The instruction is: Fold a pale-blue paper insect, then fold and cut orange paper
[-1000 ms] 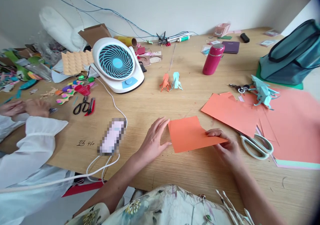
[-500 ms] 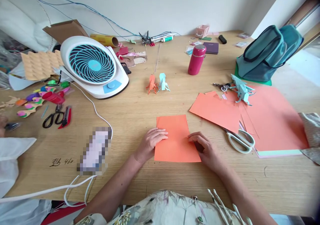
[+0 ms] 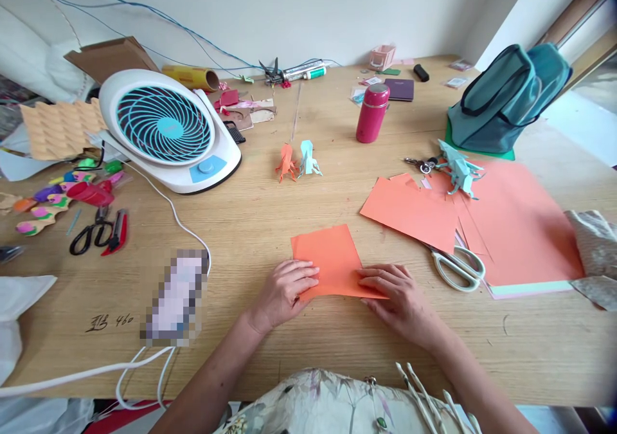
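A sheet of orange paper (image 3: 332, 257) lies before me on the wooden table, its near edge bowed slightly up. My left hand (image 3: 292, 286) grips the near left side, fingers on top and the thumb at the lower edge. At the near right corner my right hand (image 3: 393, 292) pinches the sheet, fingers above and thumb beneath. Beyond the sheet stand two folded paper figures, one orange (image 3: 286, 162) and one pale blue (image 3: 308, 157). To the right are cut orange paper pieces (image 3: 409, 212) and white-handled scissors (image 3: 457, 268), their blades hidden under the paper.
At the left stand a white fan (image 3: 166, 125), black-handled scissors (image 3: 94, 231), a red cutter (image 3: 116, 233) and a blurred-out phone-like object (image 3: 176, 296) with a cable. A pink flask (image 3: 373, 114), a teal bag (image 3: 501, 103) and a larger blue paper figure (image 3: 460, 167) are at the right.
My right hand has shifted down to the near right corner, with its fingers now flatter over the paper. The sheet's near edge has risen and curved. The view has moved slightly.
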A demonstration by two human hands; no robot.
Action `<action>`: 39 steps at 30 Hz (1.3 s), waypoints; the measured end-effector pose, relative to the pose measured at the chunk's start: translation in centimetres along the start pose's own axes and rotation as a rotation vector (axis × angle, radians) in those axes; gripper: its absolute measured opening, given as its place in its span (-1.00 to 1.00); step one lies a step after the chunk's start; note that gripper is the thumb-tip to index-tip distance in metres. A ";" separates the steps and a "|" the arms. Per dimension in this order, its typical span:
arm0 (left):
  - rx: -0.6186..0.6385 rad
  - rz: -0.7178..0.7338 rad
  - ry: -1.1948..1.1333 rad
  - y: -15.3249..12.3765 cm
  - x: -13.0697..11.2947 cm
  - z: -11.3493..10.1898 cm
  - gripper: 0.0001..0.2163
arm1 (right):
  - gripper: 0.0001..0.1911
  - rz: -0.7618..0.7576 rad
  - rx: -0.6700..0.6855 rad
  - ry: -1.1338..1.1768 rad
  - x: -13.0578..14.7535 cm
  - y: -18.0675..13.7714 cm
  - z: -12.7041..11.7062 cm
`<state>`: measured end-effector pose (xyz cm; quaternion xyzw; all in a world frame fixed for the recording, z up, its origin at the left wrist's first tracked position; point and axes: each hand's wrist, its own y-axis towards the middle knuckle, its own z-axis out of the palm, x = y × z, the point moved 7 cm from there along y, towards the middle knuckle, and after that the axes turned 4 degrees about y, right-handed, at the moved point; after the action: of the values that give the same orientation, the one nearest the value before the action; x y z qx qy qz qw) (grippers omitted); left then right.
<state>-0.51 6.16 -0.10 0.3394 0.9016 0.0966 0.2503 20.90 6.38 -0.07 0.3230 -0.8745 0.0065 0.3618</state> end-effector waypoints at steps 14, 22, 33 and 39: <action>0.205 -0.365 -0.017 0.9 0.9 -0.3 -0.67 | -0.90 0.313 -0.139 0.183 -1.3 -0.3 -0.6; 0.325 -0.145 0.087 1.3 -4.5 0.0 -0.81 | -0.85 0.118 -0.243 -0.072 -0.9 -0.9 -1.4; 0.354 -0.114 0.164 0.5 -5.9 2.4 -0.77 | -0.71 0.096 -0.196 -0.418 1.1 -3.0 0.3; 0.418 -0.115 0.152 1.3 -6.5 2.3 -0.81 | -0.74 0.075 -0.190 -0.376 2.5 -3.8 1.0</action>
<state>5.60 2.83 0.89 0.3235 0.9362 -0.0816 0.1108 21.08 1.70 -0.08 0.2502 -0.9347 -0.1227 0.2206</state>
